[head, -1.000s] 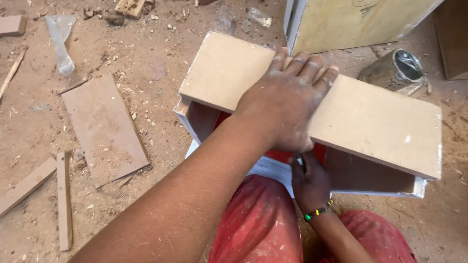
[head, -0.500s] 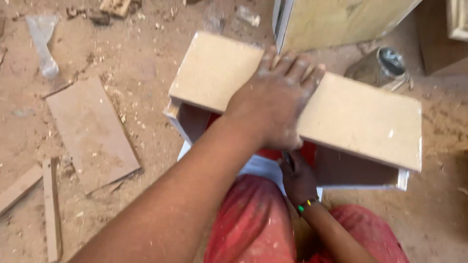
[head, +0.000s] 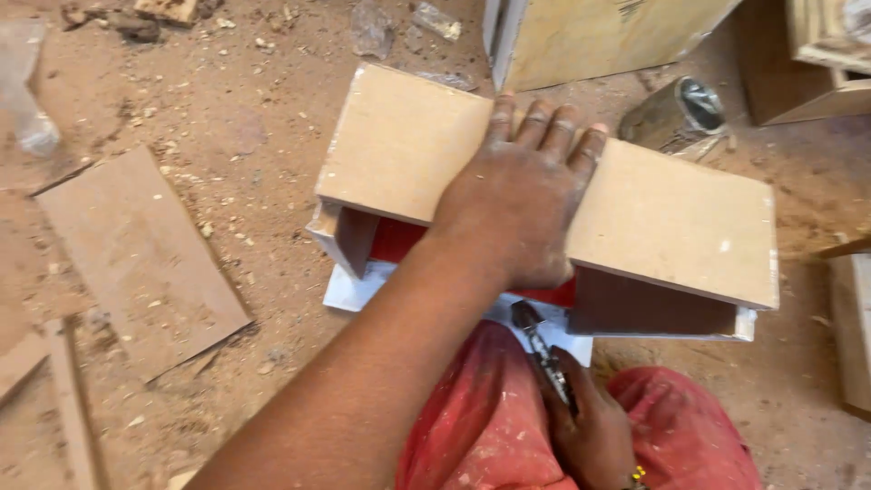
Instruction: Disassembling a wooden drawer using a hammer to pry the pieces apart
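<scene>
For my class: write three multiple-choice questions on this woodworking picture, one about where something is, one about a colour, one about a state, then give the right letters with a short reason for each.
1. Where does the metal tin stand?
A. On the floor beyond the board
B. On top of the board
C. In the person's lap

2. What colour shows inside the box under the top board?
A. Blue
B. Red
C. Green

3. How is the left hand placed?
A. Raised clear of the board
B. Closed in a fist around a nail
C. Pressed flat on the board, fingers spread

Answers:
1 A: the tin sits on the dusty floor past the board's far edge.
2 B: a red surface shows in the gap below the board.
3 C: the palm lies on the board with fingers stretched to its far edge, while the right hand holds a slim tool near the lap.
</scene>
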